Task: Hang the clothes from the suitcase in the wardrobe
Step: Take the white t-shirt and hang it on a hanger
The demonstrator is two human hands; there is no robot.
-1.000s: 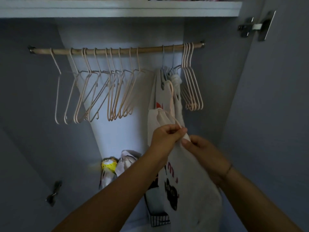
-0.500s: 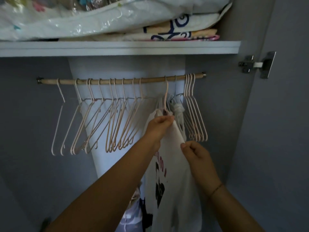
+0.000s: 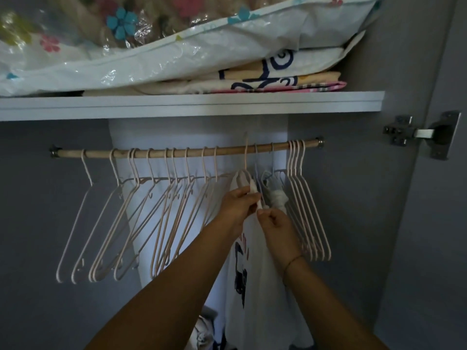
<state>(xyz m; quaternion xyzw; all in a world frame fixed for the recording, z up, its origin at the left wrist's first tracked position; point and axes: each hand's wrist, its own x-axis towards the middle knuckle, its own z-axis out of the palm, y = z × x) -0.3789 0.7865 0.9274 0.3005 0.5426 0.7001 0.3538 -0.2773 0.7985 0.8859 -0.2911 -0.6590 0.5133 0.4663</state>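
Since the hanger [image 3: 245,157] is at the rod [image 3: 151,153], left hand [image 3: 238,204] and right hand [image 3: 276,224] pinch the shirt [image 3: 255,279], fingers curled, against slipping.

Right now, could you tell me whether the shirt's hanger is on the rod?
Not seated yet: the hanger hook stands above the rod; left hand and right hand grip the shirt.

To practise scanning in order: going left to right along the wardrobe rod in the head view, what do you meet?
spread hangers → shirt → grey cloth → bunched hangers → hinge
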